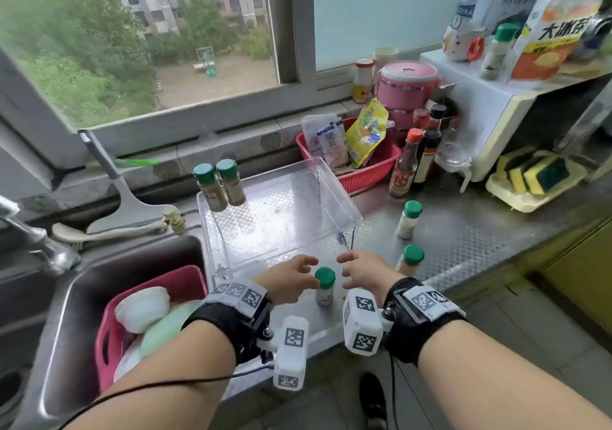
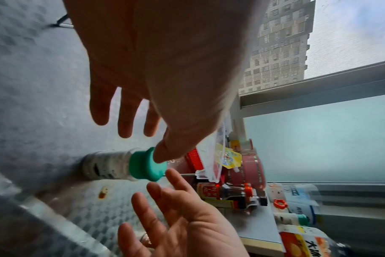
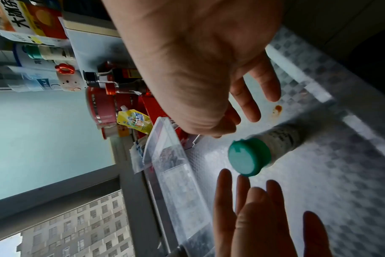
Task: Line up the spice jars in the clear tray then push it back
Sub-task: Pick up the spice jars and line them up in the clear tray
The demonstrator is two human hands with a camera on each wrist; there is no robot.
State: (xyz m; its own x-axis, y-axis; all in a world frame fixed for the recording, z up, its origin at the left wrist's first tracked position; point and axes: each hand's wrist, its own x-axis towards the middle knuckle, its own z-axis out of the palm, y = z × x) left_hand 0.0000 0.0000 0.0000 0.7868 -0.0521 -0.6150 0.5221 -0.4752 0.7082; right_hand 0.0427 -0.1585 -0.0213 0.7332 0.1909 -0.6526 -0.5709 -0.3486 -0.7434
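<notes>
A clear tray (image 1: 334, 194) sits on the steel counter, with two brown green-capped spice jars (image 1: 220, 186) upright in its far left corner. In front of the tray stands a pale green-capped jar (image 1: 325, 285), upright between my hands. My left hand (image 1: 309, 272) is open just left of it, and my right hand (image 1: 346, 272) is open just right of it. In the left wrist view the thumb of my left hand (image 2: 145, 142) reaches the jar's cap (image 2: 143, 165); contact is unclear. Two more jars (image 1: 409, 219) (image 1: 410, 260) stand at the right. The right wrist view shows my right hand (image 3: 237, 121) above the jar (image 3: 253, 156).
A sink at the left holds a pink basket (image 1: 106, 337) of dishes. Behind the tray are a red basket (image 1: 374, 171) of packets and sauce bottles (image 1: 405, 164). A white appliance (image 1: 490, 121) carries another green-capped jar (image 1: 496, 52). A sponge tray (image 1: 530, 178) lies far right.
</notes>
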